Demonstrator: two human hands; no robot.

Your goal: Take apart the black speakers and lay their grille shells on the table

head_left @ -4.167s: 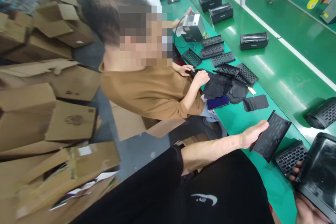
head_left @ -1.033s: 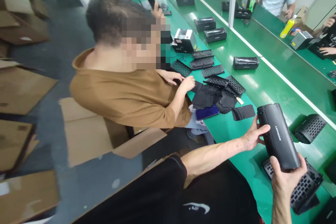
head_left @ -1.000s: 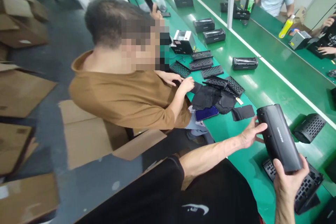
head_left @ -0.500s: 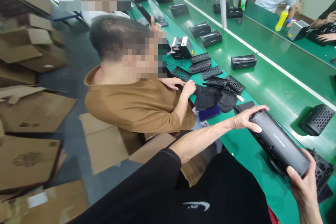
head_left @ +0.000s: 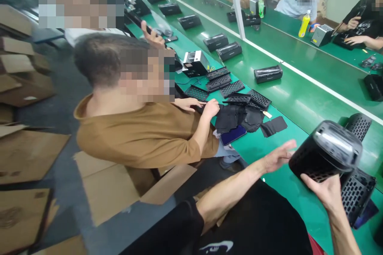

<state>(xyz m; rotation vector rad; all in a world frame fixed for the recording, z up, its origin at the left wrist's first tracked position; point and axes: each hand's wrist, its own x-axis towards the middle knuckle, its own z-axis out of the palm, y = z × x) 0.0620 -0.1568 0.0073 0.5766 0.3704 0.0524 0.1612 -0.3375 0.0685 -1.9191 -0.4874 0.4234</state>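
My right hand holds a black speaker housing from below, thumb along its near side. The housing is tilted with one glossy, rounded end toward me, and part of its perforated side shows underneath. Just left of it, my left hand has its fingers stretched out and a little blurred. Those fingertips are close to the housing; whether they touch it I cannot tell. Behind my right wrist lies a perforated black grille panel on the green table.
Another perforated housing and a black speaker stand on the green conveyor belt. At my left sits a co-worker in a brown shirt, near black sheets, a phone and several grille panels. Cardboard boxes cover the floor.
My left hand has come off the end of the housing. My right hand has turned the housing, so its end faces me instead of its lettered side. The view has shifted slightly right.
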